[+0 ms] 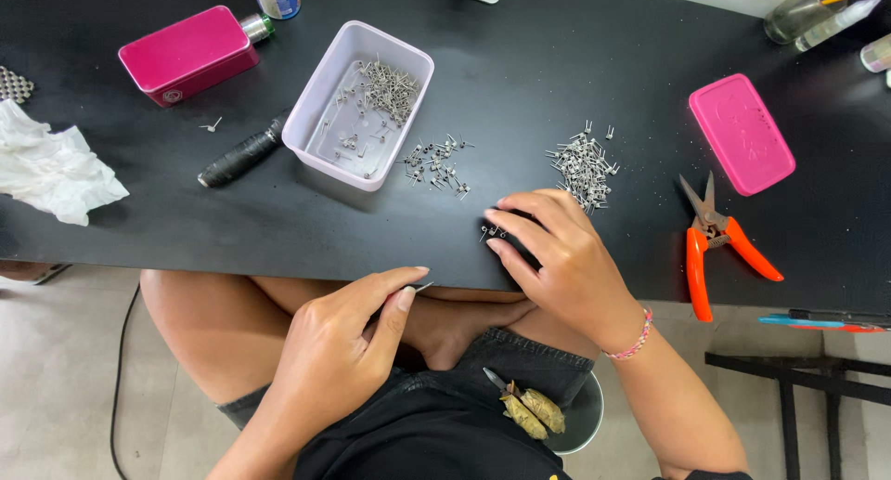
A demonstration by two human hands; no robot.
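Black tabletop (pixel 575 62) fills the head view, and my right hand (pixel 566 262) rests at its near edge, fingers curled narrow over a few tiny wire coils (pixel 490 231) that lie just under my fingertips. My left hand (pixel 343 350) hangs below the table edge, over my lap, thumb and forefinger pinched shut on a thin metal tool (pixel 423 286); only its tip shows.

Beyond my right hand sits a loose pile of the same coils (pixel 583 169), and a smaller scatter (pixel 436 162) lies to its left, just beside a pale plastic tray (pixel 320 109) holding more. I judge each coil very light, stiff in its legs but easy to crush at the winding, and quick to roll or flick away; best taken by the straight legs, not the wound middle.

Orange-handled cutters (pixel 715 243) lie to the right, near a pink lid (pixel 741 132). A pink box (pixel 188 53), a dark handled tool (pixel 243 153) and crumpled white tissue (pixel 51 169) sit to the far left.

How many coils my right fingers cover I cannot tell. The rest of the pinched tool is hidden in my left palm. Items at the far edge are cut off by the frame.
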